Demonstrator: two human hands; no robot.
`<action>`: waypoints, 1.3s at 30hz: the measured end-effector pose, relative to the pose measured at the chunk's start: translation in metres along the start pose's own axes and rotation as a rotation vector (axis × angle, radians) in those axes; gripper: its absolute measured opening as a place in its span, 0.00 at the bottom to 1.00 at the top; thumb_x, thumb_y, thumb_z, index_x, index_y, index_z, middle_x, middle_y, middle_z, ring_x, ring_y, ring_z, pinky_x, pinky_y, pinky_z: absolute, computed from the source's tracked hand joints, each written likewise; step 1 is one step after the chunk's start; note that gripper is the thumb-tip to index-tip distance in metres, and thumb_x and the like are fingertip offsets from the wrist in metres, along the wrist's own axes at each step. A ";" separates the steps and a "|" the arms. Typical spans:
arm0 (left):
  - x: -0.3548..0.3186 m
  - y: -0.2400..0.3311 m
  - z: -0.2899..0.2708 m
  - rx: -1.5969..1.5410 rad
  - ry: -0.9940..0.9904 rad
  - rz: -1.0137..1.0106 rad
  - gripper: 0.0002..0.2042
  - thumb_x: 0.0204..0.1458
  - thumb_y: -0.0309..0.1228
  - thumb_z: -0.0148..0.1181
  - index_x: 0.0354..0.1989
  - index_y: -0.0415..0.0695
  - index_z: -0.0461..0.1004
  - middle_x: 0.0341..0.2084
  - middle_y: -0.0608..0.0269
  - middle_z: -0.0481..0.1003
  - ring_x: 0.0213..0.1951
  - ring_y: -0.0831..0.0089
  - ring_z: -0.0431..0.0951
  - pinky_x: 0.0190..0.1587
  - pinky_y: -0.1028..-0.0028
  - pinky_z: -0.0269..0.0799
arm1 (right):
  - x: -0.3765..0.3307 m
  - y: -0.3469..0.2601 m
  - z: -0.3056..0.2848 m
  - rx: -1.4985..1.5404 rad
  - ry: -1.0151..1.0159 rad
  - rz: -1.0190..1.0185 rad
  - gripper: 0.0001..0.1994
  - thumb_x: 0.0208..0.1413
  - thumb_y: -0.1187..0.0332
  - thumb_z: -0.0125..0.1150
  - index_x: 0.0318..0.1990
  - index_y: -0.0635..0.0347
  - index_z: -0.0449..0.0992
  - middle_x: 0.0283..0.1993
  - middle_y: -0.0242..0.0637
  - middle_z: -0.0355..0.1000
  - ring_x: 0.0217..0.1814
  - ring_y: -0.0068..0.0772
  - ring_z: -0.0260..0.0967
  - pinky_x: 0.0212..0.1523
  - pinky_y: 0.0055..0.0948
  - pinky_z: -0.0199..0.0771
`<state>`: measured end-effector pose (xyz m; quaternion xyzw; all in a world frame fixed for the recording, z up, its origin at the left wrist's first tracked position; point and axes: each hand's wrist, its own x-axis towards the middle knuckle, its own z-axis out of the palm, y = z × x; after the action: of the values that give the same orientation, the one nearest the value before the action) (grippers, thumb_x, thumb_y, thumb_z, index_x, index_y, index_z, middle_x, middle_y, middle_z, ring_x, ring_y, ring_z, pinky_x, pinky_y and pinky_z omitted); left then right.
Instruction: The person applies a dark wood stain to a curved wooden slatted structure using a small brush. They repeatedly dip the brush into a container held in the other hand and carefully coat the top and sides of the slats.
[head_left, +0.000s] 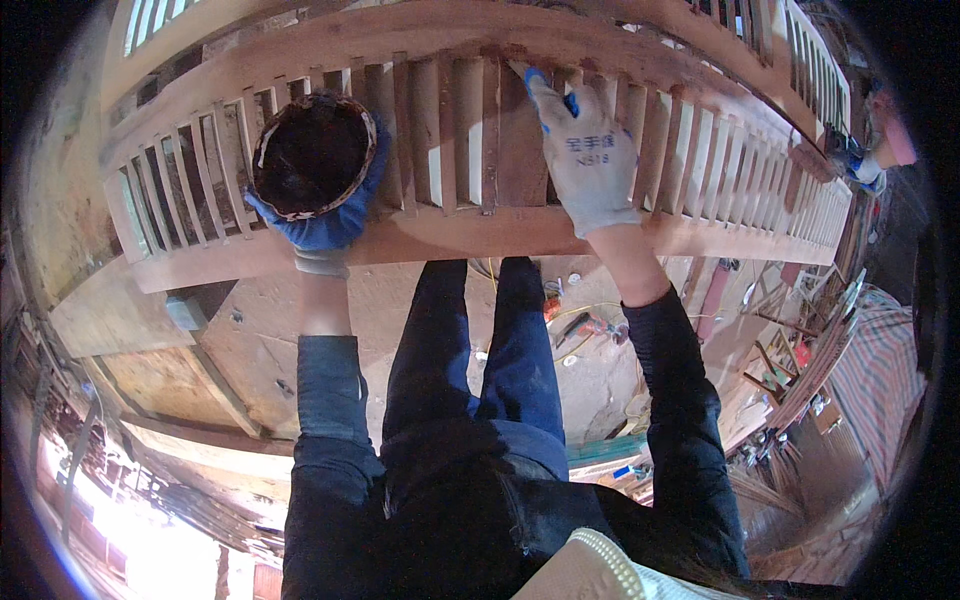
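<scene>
My left hand (340,232), in a blue-palmed glove with a pale cuff, holds up a round bowl (262,150) from below. Dark brown matter fills it, and its rim is crusted and stained. My right hand (590,160), in a white glove with blue fingertips, is at the slatted wooden panel (450,232). Its thumb and fingers are closed near the upper rail, beside a darker brown patch (515,52). A small tip seems to show at the fingers, but what they hold cannot be made out. The bowl hangs over the panel's left slats.
A second slatted panel (790,90) stands beyond at the upper right. At the right edge another person's gloved hand (868,168) touches the panel's end. On the floor lie an orange-and-grey tool (598,328) and yellow cord. A striped cloth (872,350) covers something at right, near wood strips.
</scene>
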<state>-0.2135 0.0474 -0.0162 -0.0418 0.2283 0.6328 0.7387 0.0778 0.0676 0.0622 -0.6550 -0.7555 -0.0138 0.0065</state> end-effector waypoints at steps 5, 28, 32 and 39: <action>-0.001 -0.002 -0.004 -0.159 -0.121 -0.046 0.50 0.39 0.77 0.43 0.69 0.57 0.53 0.68 0.51 0.49 0.66 0.43 0.51 0.67 0.40 0.44 | 0.015 0.005 -0.007 0.058 -0.069 0.075 0.26 0.51 0.68 0.59 0.60 0.33 0.67 0.43 0.39 0.70 0.42 0.41 0.74 0.37 0.39 0.78; -0.007 0.005 -0.006 0.044 -0.016 0.013 0.44 0.45 0.69 0.46 0.67 0.53 0.55 0.66 0.52 0.54 0.66 0.47 0.53 0.67 0.42 0.46 | -0.048 0.009 -0.002 0.406 -0.032 0.042 0.24 0.55 0.70 0.58 0.60 0.41 0.69 0.39 0.37 0.70 0.32 0.37 0.71 0.32 0.34 0.74; -0.009 0.002 -0.003 0.080 0.013 0.029 0.43 0.47 0.67 0.47 0.67 0.52 0.55 0.65 0.52 0.56 0.66 0.48 0.54 0.67 0.42 0.46 | -0.088 0.019 0.016 1.122 -0.084 0.344 0.20 0.61 0.69 0.54 0.61 0.56 0.67 0.35 0.28 0.69 0.28 0.22 0.65 0.27 0.23 0.67; -0.005 -0.005 -0.006 0.113 0.017 0.068 0.40 0.49 0.63 0.48 0.66 0.50 0.56 0.64 0.52 0.59 0.65 0.49 0.55 0.67 0.43 0.48 | -0.127 0.012 -0.051 1.872 -0.516 0.941 0.21 0.64 0.64 0.52 0.62 0.63 0.64 0.24 0.19 0.59 0.18 0.08 0.49 0.16 0.12 0.46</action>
<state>-0.2103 0.0401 -0.0205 0.0023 0.2710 0.6432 0.7161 0.1068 -0.0579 0.1094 -0.5977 -0.1167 0.7118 0.3500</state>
